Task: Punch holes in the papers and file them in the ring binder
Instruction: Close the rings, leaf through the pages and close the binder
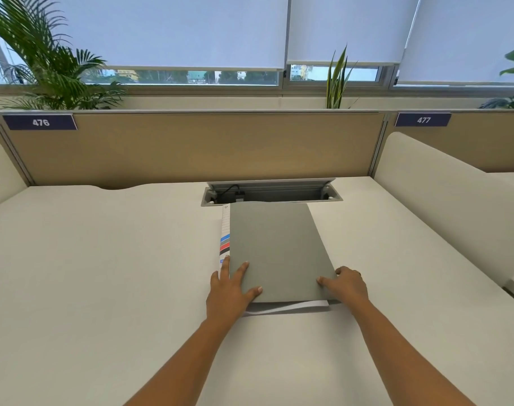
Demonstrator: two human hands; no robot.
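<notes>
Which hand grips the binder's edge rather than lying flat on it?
The right hand: thumb on the near right corner of the grey binder, fingers curled at its edge. The left hand lies flat, fingers spread, by the spine.

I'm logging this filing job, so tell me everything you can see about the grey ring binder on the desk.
The ring binder is matt grey, card-like, lying flat on the pale desk, its far edge beside the open cable hatch. Its spine, on the left, carries a white label with blue, grey, red and black stripes. White papers show under the cover at the near edge. The left hand rests flat on the near left corner; the right hand grips the near right corner.
</notes>
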